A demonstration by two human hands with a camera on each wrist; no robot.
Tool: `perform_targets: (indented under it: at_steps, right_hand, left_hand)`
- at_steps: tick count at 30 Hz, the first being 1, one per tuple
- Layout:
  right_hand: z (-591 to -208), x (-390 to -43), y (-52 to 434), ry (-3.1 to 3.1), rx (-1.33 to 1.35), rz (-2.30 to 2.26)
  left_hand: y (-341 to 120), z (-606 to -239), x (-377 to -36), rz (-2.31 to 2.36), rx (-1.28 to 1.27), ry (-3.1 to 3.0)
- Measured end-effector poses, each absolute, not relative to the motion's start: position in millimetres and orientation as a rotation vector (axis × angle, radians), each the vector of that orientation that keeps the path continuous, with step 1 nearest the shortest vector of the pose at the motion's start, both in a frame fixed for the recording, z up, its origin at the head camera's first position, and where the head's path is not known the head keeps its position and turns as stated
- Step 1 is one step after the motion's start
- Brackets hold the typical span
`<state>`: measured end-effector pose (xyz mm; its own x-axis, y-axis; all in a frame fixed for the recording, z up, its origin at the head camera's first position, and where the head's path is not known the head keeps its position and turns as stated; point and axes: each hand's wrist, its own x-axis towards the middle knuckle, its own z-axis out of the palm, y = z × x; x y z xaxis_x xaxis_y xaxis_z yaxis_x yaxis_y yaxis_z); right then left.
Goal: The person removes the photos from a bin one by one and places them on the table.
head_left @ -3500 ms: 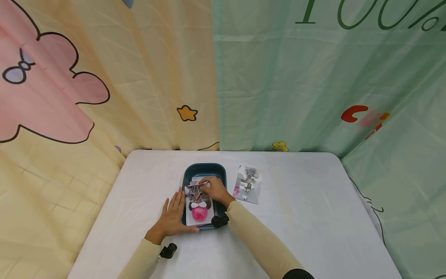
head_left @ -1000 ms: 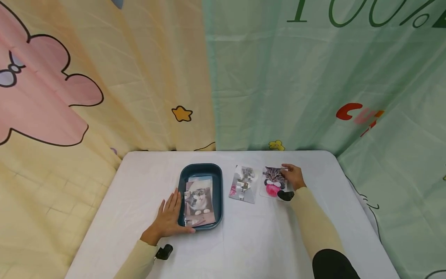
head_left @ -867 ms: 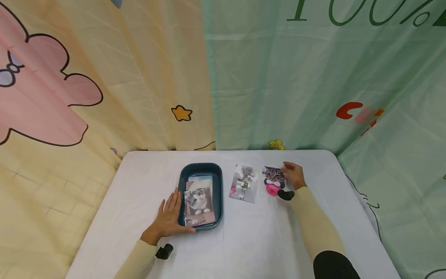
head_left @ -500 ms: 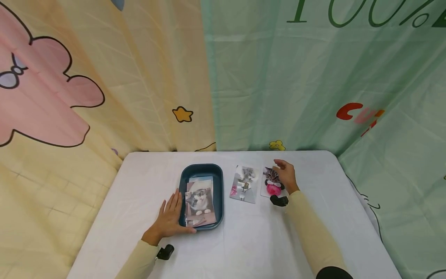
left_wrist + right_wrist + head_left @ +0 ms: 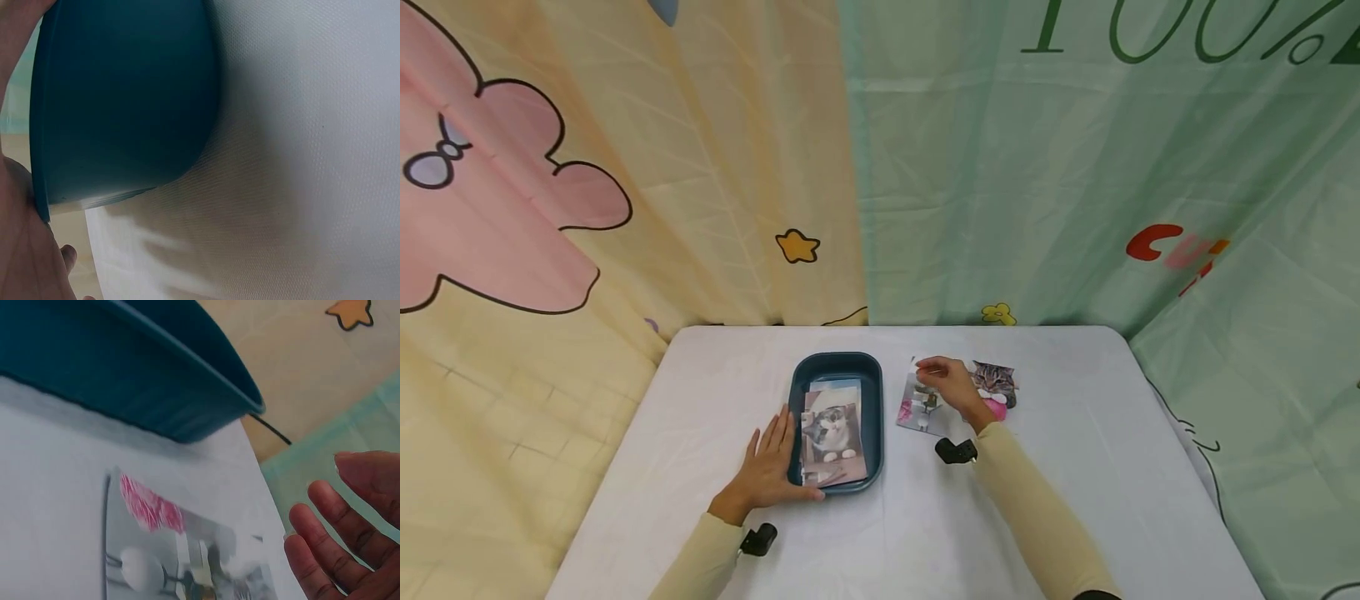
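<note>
Teal plastic tray (image 5: pixel 874 392) sat on the white tabletop (image 5: pixel 1075 467), a loose stack of cat photos (image 5: pixel 832 433) lying inside it. Left hand (image 5: pixel 767 471) rested flat against the tray's near left side, fingers (image 5: pixel 777 437) straight and slightly spread along the wall, thumb at the near corner; nothing gripped. In the left wrist view the tray's outer wall (image 5: pixel 125 100) filled the frame, with the palm touching its rim.

Right hand (image 5: pixel 951 387) hung over the tabletop to the right of the tray, above the far edge of a grey photo with a pink patch (image 5: pixel 913 408), which lay flat just beside the tray. Fingers (image 5: pixel 331 519) showed apart and relaxed in the right wrist view, clear of the photo (image 5: pixel 181 550) below them; no contact visible, nothing held. A second photo, a tabby cat with a pink ball (image 5: pixel 996 385), lay flat just to the right of that hand, its left part hidden behind the hand and wrist. Both loose photos sat close together, well apart from the left hand.

Beige sleeves covered both forearms.
</note>
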<state>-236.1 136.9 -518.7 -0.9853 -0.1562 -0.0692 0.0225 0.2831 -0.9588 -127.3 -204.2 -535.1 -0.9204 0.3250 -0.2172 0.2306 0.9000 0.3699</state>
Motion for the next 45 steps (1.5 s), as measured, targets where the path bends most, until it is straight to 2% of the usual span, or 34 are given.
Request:
perform_targets:
  at_steps: [9, 19, 25, 32, 45]
  right_hand:
    - [-507.4, -224.1, 78.9, 2.362, -0.447, -1.781]
    - [-514.5, -215.8, 25.7, 2.368, -0.607, -1.676]
    - [-524.3, -212.7, 0.4, 2.351, -0.550, -1.654]
    - [-537.4, -207.1, -15.9, 2.550, -0.313, -1.630]
    - [-552.8, -206.7, -25.1, 2.733, -0.223, -1.382]
  left_hand:
    - [-205.3, -533.8, -126.9, 0.498, 0.418, 2.799]
    - [-205.8, -537.3, -126.4, 0.502, 0.410, 2.795]
    - [-206.3, -537.4, -126.7, 0.500, 0.432, 2.800]
    - [-205.9, -537.0, -127.5, 0.520, 0.437, 2.789]
    - [-207.1, -540.0, -128.4, 0.518, 0.443, 2.805]
